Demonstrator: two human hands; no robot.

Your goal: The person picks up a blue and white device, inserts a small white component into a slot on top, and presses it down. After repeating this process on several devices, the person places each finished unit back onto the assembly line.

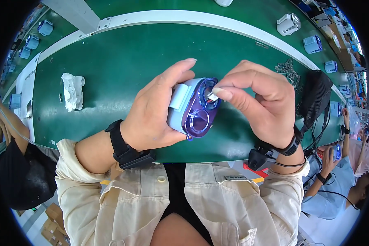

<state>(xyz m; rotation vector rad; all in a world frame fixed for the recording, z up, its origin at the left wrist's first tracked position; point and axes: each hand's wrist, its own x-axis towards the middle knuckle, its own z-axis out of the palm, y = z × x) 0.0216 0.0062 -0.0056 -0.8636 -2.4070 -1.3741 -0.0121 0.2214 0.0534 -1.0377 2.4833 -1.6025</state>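
Note:
My left hand is wrapped round a light blue handheld device and keeps it tilted above the green table. The device's glossy purple front has one round ring below and a round opening above. At that upper opening, my right hand pinches a small whitish piece between thumb and forefinger. Something thin and reddish shows beside the piece, too small to name. The other right fingers are curled in behind the pinch.
A crumpled white wrapper lies on the green table to the left. On the right are a pile of small metal parts and a black mesh pouch with cables. Similar devices stand beyond the white rail. People work at both sides.

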